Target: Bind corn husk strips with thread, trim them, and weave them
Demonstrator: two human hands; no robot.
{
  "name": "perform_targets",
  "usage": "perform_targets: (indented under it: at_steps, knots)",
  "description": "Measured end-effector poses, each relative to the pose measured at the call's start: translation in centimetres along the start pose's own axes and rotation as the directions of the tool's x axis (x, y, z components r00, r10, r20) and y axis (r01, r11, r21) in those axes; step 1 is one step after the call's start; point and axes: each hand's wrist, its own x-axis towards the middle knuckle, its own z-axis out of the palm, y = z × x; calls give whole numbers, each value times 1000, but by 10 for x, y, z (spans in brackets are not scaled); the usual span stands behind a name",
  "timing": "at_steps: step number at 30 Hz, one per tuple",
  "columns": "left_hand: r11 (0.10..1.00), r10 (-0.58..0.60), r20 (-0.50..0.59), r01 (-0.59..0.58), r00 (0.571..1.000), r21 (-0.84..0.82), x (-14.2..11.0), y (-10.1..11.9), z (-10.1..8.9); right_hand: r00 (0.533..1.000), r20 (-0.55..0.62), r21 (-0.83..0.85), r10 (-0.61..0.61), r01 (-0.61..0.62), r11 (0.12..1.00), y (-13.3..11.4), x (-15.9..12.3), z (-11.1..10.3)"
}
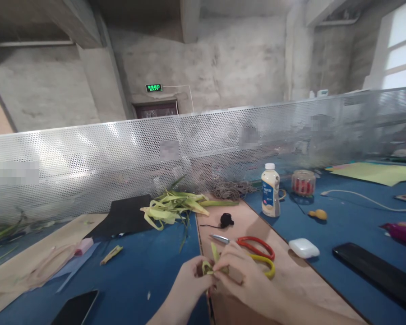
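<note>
At the front middle, my left hand (192, 280) pinches a small pale-green strip of corn husk (208, 267), which is bent into a curl. The fingers of my right hand (240, 273) close on the same strip from the right, so both hands meet around it. One end of the husk sticks up between them; the rest is partly hidden by fingers. Just behind my right hand lie scissors (257, 243) with one red and one yellow handle, blades pointing left. Beyond them a small black ball of thread (226, 220) rests on the brown board (274, 280).
A heap of corn husks (176, 205) lies at the back beside black sheet material (125, 219). Right of the board stand a bottle (269, 192) and a jar (303, 183). A white case (303, 248) and long black object (375, 271) lie nearer. Perforated metal panels (122, 158) border the table.
</note>
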Motion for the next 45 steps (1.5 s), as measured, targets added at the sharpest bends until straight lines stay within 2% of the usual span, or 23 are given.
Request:
perform_targets:
  at_steps: [6, 11, 17, 23, 28, 32, 40, 45]
  knots:
    - [994, 71, -8, -70, 997, 79, -8, 5, 1, 998, -39, -50, -50, 48, 998, 0, 0, 2]
    - [984, 125, -61, -116, 990, 137, -6, -2, 4, 988, -116, -93, -105, 94, 991, 2, -2, 8]
    - [984, 125, -118, -109, 985, 140, -7, -8, 11, 938, -250, -274, -238, 168, 947, 7, -7, 20]
    - [933, 228, -214, -150, 950, 326, -7, -15, 12, 927, -270, -317, -261, 170, 933, 3, -7, 20]
    - [900, 262, -170, -177, 950, 398, -7, -16, 11, 942, -217, -337, -256, 174, 925, -2, -7, 16]
    - [881, 272, -135, -190, 953, 434, -10, -8, 13, 936, -231, -346, -266, 176, 922, -4, -6, 16]
    - [854, 231, -92, -156, 969, 496, -18, 11, 16, 926, -248, -390, -284, 173, 904, -7, -6, 15]
    - [850, 224, -72, -159, 972, 502, -20, 11, 14, 931, -201, -377, -306, 215, 901, -6, -6, 13]
